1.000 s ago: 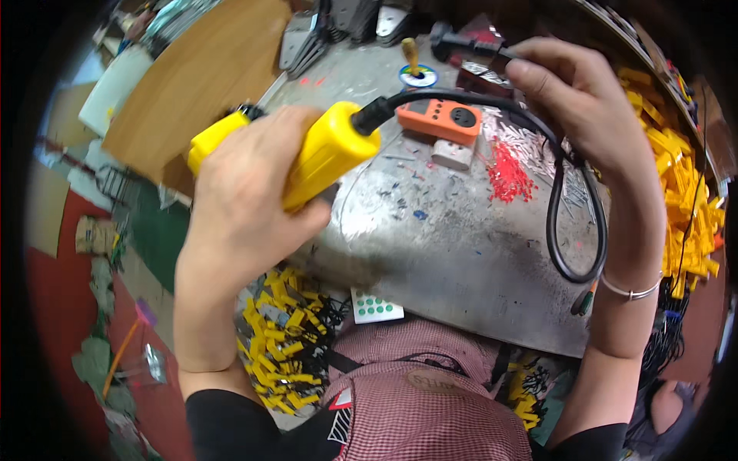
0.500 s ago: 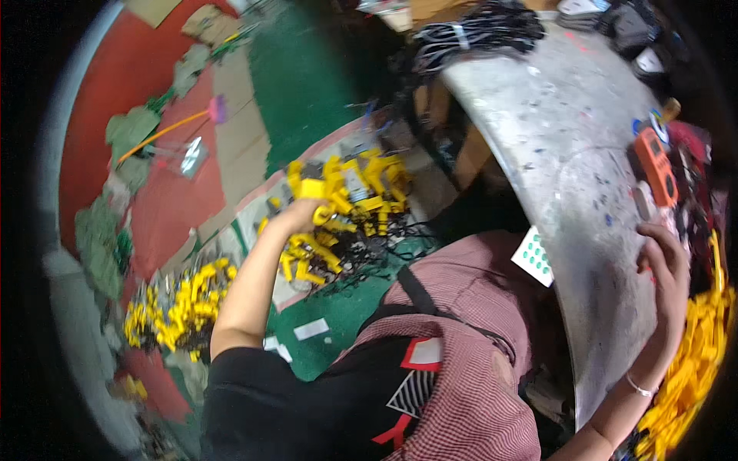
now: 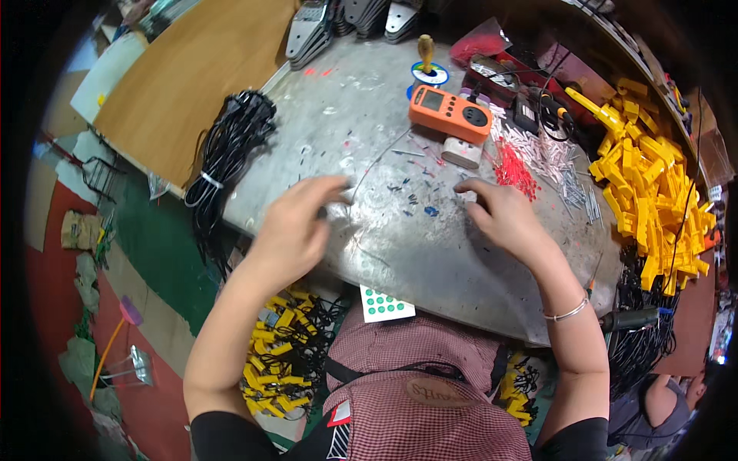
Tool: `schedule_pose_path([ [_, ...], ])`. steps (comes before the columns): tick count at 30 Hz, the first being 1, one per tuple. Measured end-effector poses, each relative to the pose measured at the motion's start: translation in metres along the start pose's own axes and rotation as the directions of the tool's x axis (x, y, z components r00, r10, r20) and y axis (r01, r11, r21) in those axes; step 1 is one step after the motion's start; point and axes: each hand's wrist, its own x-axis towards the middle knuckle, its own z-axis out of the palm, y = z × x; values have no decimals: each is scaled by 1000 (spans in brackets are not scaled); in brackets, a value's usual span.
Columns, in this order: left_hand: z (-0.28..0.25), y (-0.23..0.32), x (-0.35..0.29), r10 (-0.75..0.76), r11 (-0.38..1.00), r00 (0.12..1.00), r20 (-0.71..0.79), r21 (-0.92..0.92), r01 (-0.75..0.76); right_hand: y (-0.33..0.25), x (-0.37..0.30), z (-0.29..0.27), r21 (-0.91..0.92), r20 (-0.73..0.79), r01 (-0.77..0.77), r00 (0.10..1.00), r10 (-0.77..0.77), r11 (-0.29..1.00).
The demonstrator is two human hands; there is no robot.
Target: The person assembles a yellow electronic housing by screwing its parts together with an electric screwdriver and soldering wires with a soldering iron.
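Note:
Above the near left part of the grey metal table (image 3: 307,131), my left hand (image 3: 296,230) is open, with its slightly blurred fingers apart and nothing visible in them. My right hand (image 3: 507,219) hovers at the table's right half, thumb and forefinger apart, also empty. Dark scraps (image 3: 419,201) lie between the hands. Just beyond my right hand are thin red pieces (image 3: 516,170), white tubes (image 3: 550,150) and metal pins (image 3: 580,201). An orange meter (image 3: 450,114) with a screen and socket rests on the table behind a small pale block (image 3: 461,152).
Yellow plastic parts (image 3: 653,184) are heaped at the right, above black cables. A tied black cable bundle (image 3: 231,146) hangs over the left edge. A wire spool (image 3: 429,74) stands at the back. A card with green dots (image 3: 387,306) sticks out at the near edge. More yellow pieces (image 3: 280,346) lie below.
The view has swung from the floor at the left to the table. My left hand has come up from the yellow pieces on the floor to above the table. My right hand stays over the table.

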Motion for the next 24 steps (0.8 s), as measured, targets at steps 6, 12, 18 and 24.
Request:
schedule_pose_path([
  [6, 73, -19, 81, 164, 967, 983, 85, 184, -177, -4, 4, 3, 0, -23, 31, 999, -31, 1000],
  [12, 93, -24, 99, 167, 950, 970, 174, 234, -206, 12, -17, -6, 76, 0, 55, 998, -55, 996],
  [18, 93, -18, 105, 221, 939, 968, 119, 242, -244, 24, -31, -6, 137, -101, 129, 988, -116, 982],
  [24, 101, -19, 107, 212, 922, 967, 144, 300, -247, 22, -29, -5, 168, -132, 184, 978, -163, 968],
])
